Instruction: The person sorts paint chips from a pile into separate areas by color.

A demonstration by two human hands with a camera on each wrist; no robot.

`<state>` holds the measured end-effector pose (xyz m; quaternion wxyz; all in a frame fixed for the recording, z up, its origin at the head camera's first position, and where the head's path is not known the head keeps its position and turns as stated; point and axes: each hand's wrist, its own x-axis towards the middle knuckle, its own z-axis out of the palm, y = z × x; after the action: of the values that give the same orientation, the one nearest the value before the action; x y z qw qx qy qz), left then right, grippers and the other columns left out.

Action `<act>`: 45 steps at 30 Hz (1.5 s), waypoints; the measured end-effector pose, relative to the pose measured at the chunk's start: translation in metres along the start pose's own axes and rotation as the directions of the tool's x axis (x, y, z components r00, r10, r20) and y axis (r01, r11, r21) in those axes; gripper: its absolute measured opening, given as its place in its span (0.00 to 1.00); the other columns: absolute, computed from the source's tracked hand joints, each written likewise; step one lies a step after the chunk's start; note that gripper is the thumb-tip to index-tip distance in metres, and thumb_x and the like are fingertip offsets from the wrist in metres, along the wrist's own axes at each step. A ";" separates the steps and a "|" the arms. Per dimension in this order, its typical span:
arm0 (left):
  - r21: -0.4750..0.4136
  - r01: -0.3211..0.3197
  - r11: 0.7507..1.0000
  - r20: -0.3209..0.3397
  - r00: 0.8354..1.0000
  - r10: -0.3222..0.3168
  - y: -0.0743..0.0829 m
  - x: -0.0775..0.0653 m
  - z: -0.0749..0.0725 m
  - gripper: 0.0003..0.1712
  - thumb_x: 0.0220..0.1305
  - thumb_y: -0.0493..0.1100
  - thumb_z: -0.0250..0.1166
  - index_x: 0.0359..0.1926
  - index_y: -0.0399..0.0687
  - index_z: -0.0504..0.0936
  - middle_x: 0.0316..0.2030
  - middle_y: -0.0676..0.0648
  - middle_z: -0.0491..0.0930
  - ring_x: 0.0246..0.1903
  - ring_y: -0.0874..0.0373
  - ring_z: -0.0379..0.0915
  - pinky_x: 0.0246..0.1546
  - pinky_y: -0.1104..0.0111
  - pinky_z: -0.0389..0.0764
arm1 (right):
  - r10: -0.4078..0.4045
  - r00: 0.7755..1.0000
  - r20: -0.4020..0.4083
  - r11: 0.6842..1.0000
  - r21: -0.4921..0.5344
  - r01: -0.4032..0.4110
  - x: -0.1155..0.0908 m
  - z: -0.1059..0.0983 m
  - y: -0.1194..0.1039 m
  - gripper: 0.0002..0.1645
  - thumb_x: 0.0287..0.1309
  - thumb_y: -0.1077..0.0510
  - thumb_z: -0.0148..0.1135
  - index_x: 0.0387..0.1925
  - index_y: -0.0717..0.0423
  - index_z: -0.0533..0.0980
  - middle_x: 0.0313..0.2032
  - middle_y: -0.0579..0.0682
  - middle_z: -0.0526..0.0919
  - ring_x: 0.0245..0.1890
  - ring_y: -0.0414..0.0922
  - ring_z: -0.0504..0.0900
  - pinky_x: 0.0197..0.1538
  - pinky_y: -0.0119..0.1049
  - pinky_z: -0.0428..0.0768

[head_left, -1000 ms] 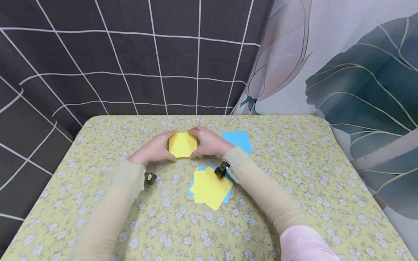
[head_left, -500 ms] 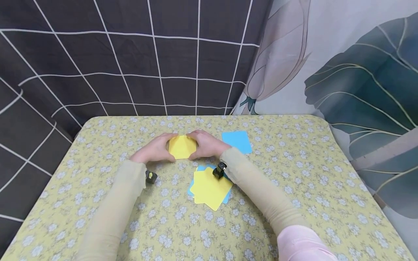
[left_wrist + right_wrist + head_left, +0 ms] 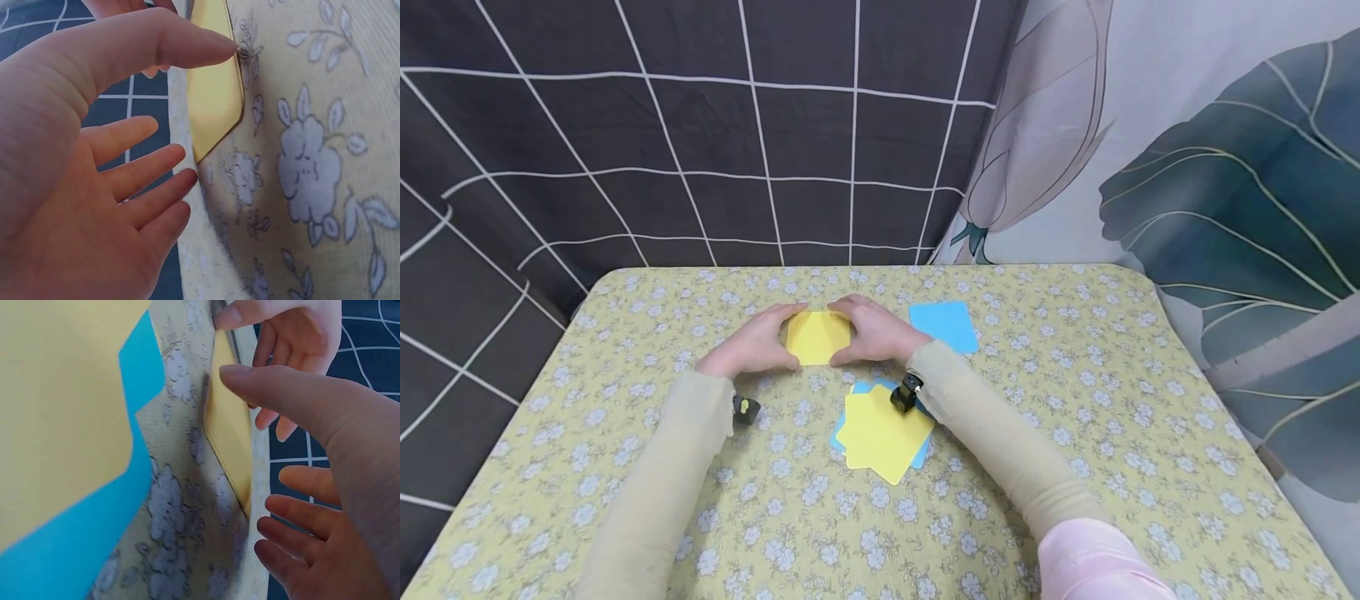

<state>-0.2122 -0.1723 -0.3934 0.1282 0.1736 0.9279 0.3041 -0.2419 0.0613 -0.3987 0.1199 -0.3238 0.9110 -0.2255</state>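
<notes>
Both hands frame a yellow square card (image 3: 818, 337) lying near the back of the table. My left hand (image 3: 756, 340) holds its left side, thumb at the near corner and fingertips by the far one. On the opposite side my right hand (image 3: 876, 331) grips in the same way. The left thumb (image 3: 209, 49) meets the card's near edge in the left wrist view, while the other fingers stay spread. In the right wrist view, the right thumb (image 3: 240, 375) lies over the yellow card (image 3: 226, 419). Nearer the person is a fanned pile of yellow cards (image 3: 883, 433) and blue cards (image 3: 921, 457).
A separate blue square card (image 3: 946, 325) lies right of the right hand. Yellow flowered cloth (image 3: 760, 517) covers the table. A dark gridded curtain (image 3: 700, 125) hangs behind the back edge, and a flower-print curtain (image 3: 1240, 208) hangs at the right.
The yellow card and both hands have shifted slightly toward the person since one second ago. In the last half second they have hardly moved. The pile and the blue card stay put.
</notes>
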 end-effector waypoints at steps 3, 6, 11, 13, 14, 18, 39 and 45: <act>0.010 -0.006 1.000 -0.027 1.000 0.006 0.002 -0.002 0.000 0.60 0.42 0.38 0.78 0.77 0.38 0.59 0.72 0.34 0.63 0.67 0.37 0.63 0.68 0.43 0.64 | 0.007 1.000 -0.012 1.000 0.006 -0.007 -0.004 -0.004 -0.002 0.56 0.51 0.42 0.78 0.75 0.59 0.63 0.72 0.57 0.66 0.69 0.52 0.66 0.70 0.43 0.67; 0.031 -0.005 1.000 -0.054 0.998 0.007 0.005 -0.004 0.000 0.59 0.46 0.42 0.79 0.77 0.36 0.59 0.72 0.33 0.62 0.68 0.37 0.61 0.69 0.43 0.62 | 0.006 1.000 -0.023 1.000 0.001 -0.006 -0.007 -0.008 -0.003 0.54 0.54 0.41 0.76 0.75 0.59 0.63 0.72 0.57 0.66 0.71 0.52 0.65 0.71 0.43 0.66; 0.048 -0.020 0.999 -0.094 0.995 0.024 0.013 -0.008 0.000 0.57 0.50 0.48 0.80 0.76 0.35 0.60 0.71 0.32 0.63 0.68 0.35 0.62 0.68 0.42 0.62 | -0.003 0.999 -0.034 1.000 -0.012 0.003 -0.014 -0.015 -0.004 0.55 0.55 0.40 0.75 0.76 0.58 0.63 0.73 0.57 0.65 0.72 0.52 0.63 0.73 0.45 0.63; 0.046 -0.031 0.998 -0.105 0.994 0.035 0.018 -0.011 0.001 0.57 0.51 0.49 0.80 0.76 0.36 0.61 0.71 0.33 0.64 0.67 0.35 0.63 0.68 0.41 0.63 | -0.007 0.999 -0.037 1.000 -0.017 0.007 -0.018 -0.018 -0.005 0.54 0.55 0.39 0.75 0.76 0.58 0.62 0.73 0.56 0.64 0.73 0.53 0.61 0.73 0.46 0.62; 0.042 -0.035 0.998 -0.109 0.993 0.039 0.020 -0.013 0.002 0.56 0.51 0.49 0.80 0.76 0.36 0.61 0.71 0.33 0.64 0.67 0.35 0.63 0.67 0.41 0.64 | -0.011 0.999 -0.038 1.000 -0.014 0.010 -0.020 -0.019 -0.005 0.54 0.56 0.40 0.75 0.76 0.58 0.62 0.74 0.57 0.64 0.74 0.53 0.61 0.73 0.47 0.62; 0.044 -0.042 0.998 -0.112 0.993 0.046 0.029 -0.019 0.004 0.56 0.53 0.50 0.79 0.77 0.39 0.61 0.72 0.35 0.63 0.69 0.36 0.60 0.67 0.39 0.63 | -0.027 0.998 -0.051 1.000 -0.008 0.026 -0.028 -0.023 -0.004 0.53 0.56 0.41 0.75 0.75 0.58 0.63 0.73 0.56 0.65 0.73 0.52 0.61 0.73 0.48 0.62; 0.024 -0.168 0.985 -0.018 0.986 0.169 0.060 -0.044 0.032 0.58 0.51 0.52 0.81 0.76 0.39 0.61 0.73 0.38 0.62 0.72 0.42 0.58 0.71 0.49 0.61 | -0.075 0.993 -0.092 0.996 -0.052 0.071 -0.077 -0.030 0.004 0.55 0.56 0.39 0.74 0.76 0.58 0.61 0.73 0.56 0.65 0.74 0.54 0.60 0.73 0.52 0.63; 0.041 -0.206 0.978 0.028 0.978 0.205 0.065 -0.051 0.041 0.60 0.48 0.55 0.83 0.76 0.38 0.62 0.73 0.38 0.63 0.72 0.42 0.57 0.72 0.50 0.60 | -0.081 0.991 -0.109 0.995 -0.066 0.074 -0.092 -0.032 0.006 0.55 0.55 0.38 0.74 0.75 0.59 0.63 0.72 0.57 0.66 0.72 0.55 0.63 0.71 0.51 0.65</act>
<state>-0.1356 -0.1220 -0.3794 0.1033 0.2750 0.9097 0.2934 -0.1866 0.1348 -0.3672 0.0502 -0.3494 0.9095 -0.2196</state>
